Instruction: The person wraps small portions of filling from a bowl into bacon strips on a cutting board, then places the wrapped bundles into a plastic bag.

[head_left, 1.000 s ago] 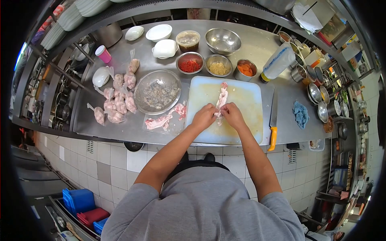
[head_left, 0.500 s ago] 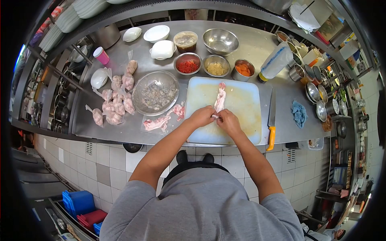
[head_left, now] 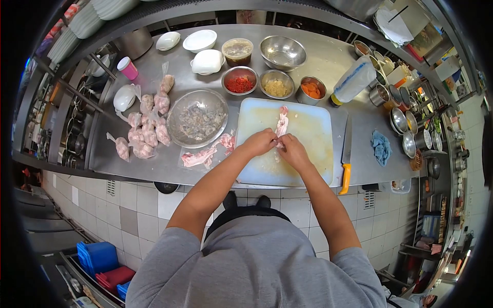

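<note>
A long, thin strip of pale pink, fatty meat [head_left: 283, 121] lies lengthwise on the white cutting board [head_left: 314, 138]. My left hand [head_left: 263, 142] and my right hand [head_left: 293, 151] meet at its near end, fingers pinched together on the meat. The fingers partly hide that end, which looks bunched or rolled. More meat strips [head_left: 200, 157] rest on a plastic sheet left of the board. Behind them stands a steel bowl [head_left: 176, 134] of greyish wet pieces. A knife with a yellow handle [head_left: 345, 177] lies along the board's right side.
Tied bags of pink meat [head_left: 149, 134] crowd the left. Behind the board stand containers of red shreds [head_left: 240, 85], yellowish bits [head_left: 276, 88] and orange pieces [head_left: 311, 90]. A squeeze bottle [head_left: 353, 80] leans at back right, near a blue cloth [head_left: 381, 147]. Shelves rise beyond.
Both hands have moved slightly away from me along the strip, still pinching its near end. Less of the strip shows beyond the fingers. Small scraps now show on the board below the hands.
</note>
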Demonstrator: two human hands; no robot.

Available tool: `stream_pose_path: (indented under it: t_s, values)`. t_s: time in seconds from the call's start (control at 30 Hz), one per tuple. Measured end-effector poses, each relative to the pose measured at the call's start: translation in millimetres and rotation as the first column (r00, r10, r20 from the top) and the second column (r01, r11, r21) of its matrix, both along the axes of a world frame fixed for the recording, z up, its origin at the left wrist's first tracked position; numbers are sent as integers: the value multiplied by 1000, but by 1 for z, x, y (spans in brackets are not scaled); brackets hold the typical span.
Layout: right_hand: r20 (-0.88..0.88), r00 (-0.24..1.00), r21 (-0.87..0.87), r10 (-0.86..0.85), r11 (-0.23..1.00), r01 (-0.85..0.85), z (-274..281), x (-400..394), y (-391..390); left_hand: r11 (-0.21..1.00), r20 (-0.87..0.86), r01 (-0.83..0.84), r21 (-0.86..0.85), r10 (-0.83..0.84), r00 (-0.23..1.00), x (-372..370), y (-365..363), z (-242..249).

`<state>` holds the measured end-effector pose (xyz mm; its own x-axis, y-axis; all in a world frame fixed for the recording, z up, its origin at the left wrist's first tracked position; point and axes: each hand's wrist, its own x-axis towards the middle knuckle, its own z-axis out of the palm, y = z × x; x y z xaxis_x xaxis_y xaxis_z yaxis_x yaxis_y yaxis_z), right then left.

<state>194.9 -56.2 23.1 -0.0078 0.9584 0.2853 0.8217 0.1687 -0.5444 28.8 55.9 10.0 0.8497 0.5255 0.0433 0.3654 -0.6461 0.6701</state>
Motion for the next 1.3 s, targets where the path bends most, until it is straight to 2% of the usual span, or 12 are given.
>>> stream_pose_path:
  t_s: [0.07, 0.1, 0.17, 0.3, 0.37, 0.4, 0.47, 0.7, 0.77, 0.87, 1.07, 1.3]
  values:
    - [-126, 991, -148, -54, 988, 35, -7, 6, 10, 1000, -7, -2, -8, 2, 1000, 3, 7, -6]
    - [-126, 991, -146, -55, 989, 36, -2, 7, 13, 1000, -7, -1, -6, 1, 1000, 3, 6, -1]
    - [-201, 973, -295, -111, 954, 48, 11, 11, 16, 997, 161, -62, -53, 70, 984, 1, 1, 8]
    - [-255, 961, -270, -109, 962, 38, 6, 17, 21, 999, 174, -28, 44, 20, 985, -2, -4, 14]
    - [-181, 980, -57, -78, 996, 68, 9, 12, 15, 996, 105, -46, 73, 38, 994, 1, -2, 11]
    - [-180, 981, -56, -73, 996, 63, 10, 10, 12, 996, 107, -51, 74, 43, 993, 2, 0, 10]
    - [-26, 1000, -33, 0, 999, -1, 10, 8, 8, 998, 41, -42, 49, 41, 998, 3, 4, 8]
    - [-26, 1000, -46, 8, 999, -9, -2, 24, 22, 1000, -5, -16, -24, 16, 1000, 7, 12, 11]
    - [-132, 991, -156, -32, 988, 12, -3, 27, 25, 994, 155, -81, -71, 91, 984, 2, 3, 18]
    - [-145, 986, -246, -84, 968, 47, 3, 26, 29, 994, 134, -109, 9, 107, 985, 3, -1, 15]
    - [-92, 995, -30, -45, 999, 43, 5, 17, 27, 997, 59, -70, 22, 69, 996, 8, 11, 9]
    - [-175, 984, -106, -10, 994, -9, -3, 22, 26, 1000, -3, 4, 5, -4, 1000, 9, 12, 8]
